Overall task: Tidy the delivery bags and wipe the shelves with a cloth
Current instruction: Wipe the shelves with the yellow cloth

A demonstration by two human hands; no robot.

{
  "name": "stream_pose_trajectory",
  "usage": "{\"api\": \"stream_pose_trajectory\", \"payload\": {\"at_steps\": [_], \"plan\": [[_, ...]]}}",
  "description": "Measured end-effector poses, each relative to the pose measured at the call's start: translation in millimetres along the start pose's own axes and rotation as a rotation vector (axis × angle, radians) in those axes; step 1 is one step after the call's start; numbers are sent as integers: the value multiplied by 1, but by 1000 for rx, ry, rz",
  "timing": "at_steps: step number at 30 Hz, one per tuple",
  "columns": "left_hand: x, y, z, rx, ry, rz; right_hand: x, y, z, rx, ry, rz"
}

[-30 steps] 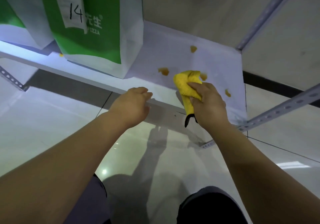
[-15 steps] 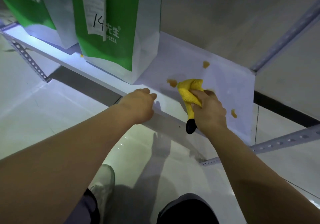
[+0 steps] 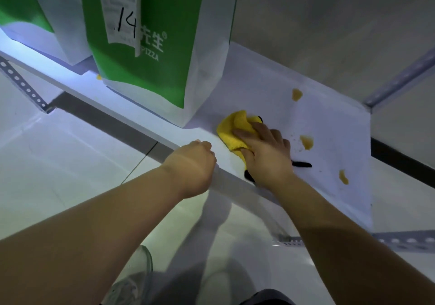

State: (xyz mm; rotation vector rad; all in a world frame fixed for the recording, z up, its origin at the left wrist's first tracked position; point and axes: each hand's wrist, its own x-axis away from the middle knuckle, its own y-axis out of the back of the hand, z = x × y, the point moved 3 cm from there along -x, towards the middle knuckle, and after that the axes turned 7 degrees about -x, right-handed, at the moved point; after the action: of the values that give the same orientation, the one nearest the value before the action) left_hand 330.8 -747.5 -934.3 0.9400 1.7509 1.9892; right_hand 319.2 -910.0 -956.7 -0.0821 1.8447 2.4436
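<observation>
Yellow microfibre cloth with black edging (image 3: pixel 231 129), bunched and pinned flat under the right hand (image 3: pixel 267 155). The palm bears down on it, the thumb lies across its top, and the fingers (image 3: pixel 277 139) are spread and only slightly bent, so nothing is clenched. A crumpled fold pokes out past the thumb, and black trim shows beside the wrist.

The cloth lies on the white shelf board (image 3: pixel 329 121), just to the right of the near corner of the green-and-white paper delivery bag marked "14" (image 3: pixel 162 52), close to that bag but not plainly touching it.

The left hand (image 3: pixel 193 163) sits at the board's front edge, in front of that bag's right corner. Its fingers are curled under and their tips are hidden. Whether they clasp the edge cannot be told.

Three orange-yellow smears lie right of the bag, beyond the cloth: one towards the back (image 3: pixel 297 94), one just past the fingers (image 3: pixel 306 142), one nearer the front (image 3: pixel 343 177). A small yellow spot (image 3: pixel 99 76) sits at the bag's left foot.

A second green-and-white paper bag (image 3: pixel 35 12) stands upright to the left of the "14" bag. A perforated grey metal strut (image 3: pixel 23 85) runs below and left of it.
</observation>
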Motion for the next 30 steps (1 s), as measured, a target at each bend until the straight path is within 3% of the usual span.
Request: {"api": "stream_pose_trajectory", "payload": {"at_steps": [7,9,12,14,16,20,22,27,30], "plan": [[4,-8,3,86,-2,-57,-75,2,-20,-19,-334,-34],[5,-8,2,91,4,-57,-68,-2,-3,-1,-245,-9],[4,-5,1,69,8,-46,-35,-8,11,-44,89,25],[4,-4,1,77,14,-39,-19,-2,-1,-108,169,47],[4,-4,1,90,19,-39,-19,5,-28,-67,54,37],[4,-3,-2,77,40,-11,-24,14,-54,32,-356,-54],[2,-1,-5,70,58,-2,-15,9,-38,42,-415,-25],[-5,3,-13,124,44,-3,43,10,-21,-12,-47,-43],[-6,3,-18,190,14,-20,48,25,-57,-17,-52,-7]]}}
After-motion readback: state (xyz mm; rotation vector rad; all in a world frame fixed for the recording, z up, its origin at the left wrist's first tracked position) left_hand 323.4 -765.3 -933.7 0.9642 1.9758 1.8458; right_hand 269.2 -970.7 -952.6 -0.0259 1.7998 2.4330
